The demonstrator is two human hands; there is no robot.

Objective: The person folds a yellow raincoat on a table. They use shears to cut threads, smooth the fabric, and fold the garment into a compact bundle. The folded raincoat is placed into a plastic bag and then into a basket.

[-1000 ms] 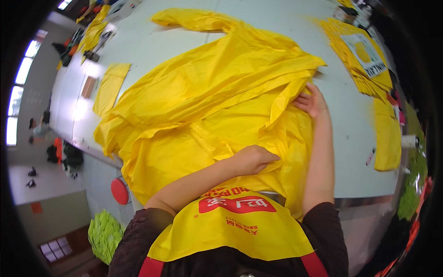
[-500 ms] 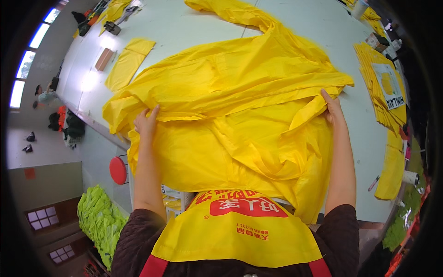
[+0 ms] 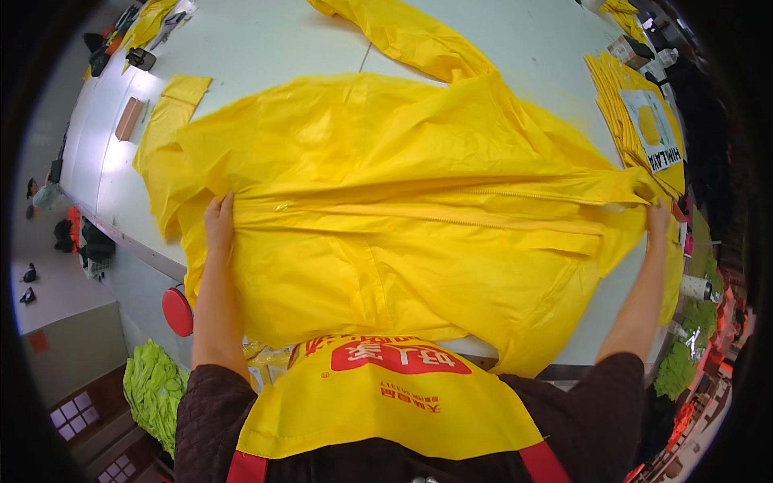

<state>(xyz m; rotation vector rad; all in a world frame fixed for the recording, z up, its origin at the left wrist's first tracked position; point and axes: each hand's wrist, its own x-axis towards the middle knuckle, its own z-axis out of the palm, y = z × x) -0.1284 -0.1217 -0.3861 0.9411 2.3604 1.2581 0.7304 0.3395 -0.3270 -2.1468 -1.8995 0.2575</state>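
A yellow raincoat (image 3: 403,274) lies spread across the pale table, its front facing up. A zipper (image 3: 471,220) runs left to right along its middle, the two zipper edges lying a little apart toward the right. My left hand (image 3: 219,221) is closed on the coat's left part, beside the lower end of the zipper. At the far right my right hand (image 3: 658,217) grips the collar end. One sleeve (image 3: 411,40) stretches away toward the far side of the table. Fabric partly hides the fingertips of both hands.
A stack of folded yellow pieces (image 3: 624,113) with a printed sheet lies at right. A small brown box (image 3: 129,118) and a flat yellow piece (image 3: 173,101) are at far left. Beside the table stand a red stool (image 3: 178,312) and a lime-green fabric heap (image 3: 153,394).
My hands have moved farther apart, pulling the raincoat out lengthwise. Its bunched near side is now flatter, and the zipper shows along the middle.
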